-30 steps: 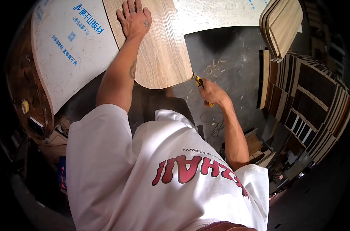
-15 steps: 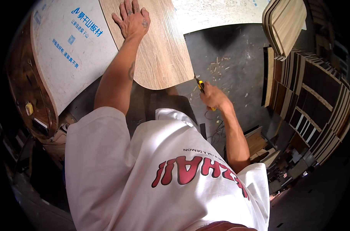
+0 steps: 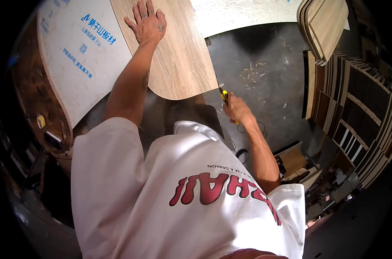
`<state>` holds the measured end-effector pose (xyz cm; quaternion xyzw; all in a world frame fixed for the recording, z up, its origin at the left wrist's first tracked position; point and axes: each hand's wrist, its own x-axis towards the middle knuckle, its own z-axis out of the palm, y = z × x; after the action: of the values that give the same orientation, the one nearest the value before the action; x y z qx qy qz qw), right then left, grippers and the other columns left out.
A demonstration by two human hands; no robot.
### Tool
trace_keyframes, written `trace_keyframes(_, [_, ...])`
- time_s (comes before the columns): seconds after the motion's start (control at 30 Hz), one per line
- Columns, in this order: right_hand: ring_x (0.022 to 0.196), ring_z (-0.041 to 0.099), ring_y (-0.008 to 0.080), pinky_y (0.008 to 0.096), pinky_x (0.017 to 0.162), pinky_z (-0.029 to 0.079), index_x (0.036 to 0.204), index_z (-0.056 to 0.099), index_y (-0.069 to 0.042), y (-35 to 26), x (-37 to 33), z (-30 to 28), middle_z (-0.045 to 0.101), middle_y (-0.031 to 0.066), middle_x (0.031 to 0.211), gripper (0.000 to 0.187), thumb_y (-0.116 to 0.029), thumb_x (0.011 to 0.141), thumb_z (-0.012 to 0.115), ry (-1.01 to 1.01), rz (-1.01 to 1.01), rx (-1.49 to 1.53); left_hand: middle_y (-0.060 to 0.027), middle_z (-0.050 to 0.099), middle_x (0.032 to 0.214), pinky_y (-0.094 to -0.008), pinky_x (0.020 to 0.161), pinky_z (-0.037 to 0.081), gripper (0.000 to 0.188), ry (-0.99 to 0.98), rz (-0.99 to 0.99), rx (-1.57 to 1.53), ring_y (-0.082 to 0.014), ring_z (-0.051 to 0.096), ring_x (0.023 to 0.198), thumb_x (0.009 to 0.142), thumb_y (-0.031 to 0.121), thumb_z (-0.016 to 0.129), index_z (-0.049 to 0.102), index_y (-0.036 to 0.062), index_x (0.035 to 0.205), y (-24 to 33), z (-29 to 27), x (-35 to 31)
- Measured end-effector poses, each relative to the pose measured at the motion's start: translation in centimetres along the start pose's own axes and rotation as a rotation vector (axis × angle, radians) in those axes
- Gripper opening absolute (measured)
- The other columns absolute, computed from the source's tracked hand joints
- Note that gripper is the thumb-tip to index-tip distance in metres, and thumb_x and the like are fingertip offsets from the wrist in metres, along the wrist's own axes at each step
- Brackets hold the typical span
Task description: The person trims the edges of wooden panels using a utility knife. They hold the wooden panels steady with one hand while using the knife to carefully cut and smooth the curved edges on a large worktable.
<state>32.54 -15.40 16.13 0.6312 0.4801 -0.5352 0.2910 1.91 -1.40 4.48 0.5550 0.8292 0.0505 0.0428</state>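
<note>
Pressure from the left hand [image 3: 149, 25], fingers spread atop the wood-grain board [image 3: 183, 64] ahead of the white shirt [image 3: 118, 181], should be firm, with the right hand [image 3: 241, 108], fingers curled round the yellow-and-black tool [image 3: 224, 95], guiding it lightly at the near right corner.

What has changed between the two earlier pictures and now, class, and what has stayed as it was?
The right hand and its yellow-and-black hand tool have moved slightly toward the person's body, by the near right corner of the wood-grain board. Nothing was taken hold of or let go. The left hand stays flat on the board, fingers spread.
</note>
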Motion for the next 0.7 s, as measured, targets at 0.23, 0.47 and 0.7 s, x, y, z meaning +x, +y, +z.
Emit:
trace_keyframes(0.23, [0.074, 0.072, 0.0372, 0.0442, 0.062, 0.06, 0.129, 0.049, 0.006, 10.2, 11.5, 12.5, 0.068, 0.0282, 0.103, 0.043, -0.013, 0.09, 0.053, 0.168, -0.147, -0.25, -0.0109, 0.03, 0.16, -0.0672, 0.114, 0.006, 0.058, 0.315, 0.097, -0.168, -0.0314, 0.02, 0.149, 0.099, 0.039, 0.036, 0.041, 0.0103, 0.149, -1.7, 5.1, 0.6])
trace_keyframes(0.47, [0.085, 0.068, 0.0226, 0.033, 0.067, 0.057, 0.114, 0.051, -0.005, 7.8, 10.6, 13.7, 0.065, 0.0098, 0.1, 0.024, 0.005, 0.093, 0.054, 0.44, -0.238, 1.189, -0.0059, 0.038, 0.157, -0.0749, 0.111, 0.008, 0.058, 0.301, 0.069, 0.052, -0.0318, 0.019, 0.15, 0.093, 0.042, 0.047, 0.05, 0.0111, 0.143, -2.1, 6.9, 3.0])
trace_keyframes(0.7, [0.096, 0.064, 0.0192, 0.0342, 0.073, 0.056, 0.139, 0.053, -0.008, -0.4, 9.0, 16.4, 0.063, 0.0083, 0.117, 0.046, -0.015, 0.096, 0.066, 0.515, -0.535, 1.348, -0.0169, 0.067, 0.119, -0.0361, 0.098, 0.047, 0.05, 0.049, 0.162, -1.002, -0.031, 0.063, 0.111, 0.095, 0.046, 0.062, 0.066, 0.0021, 0.119, -12.9, 4.1, -5.8])
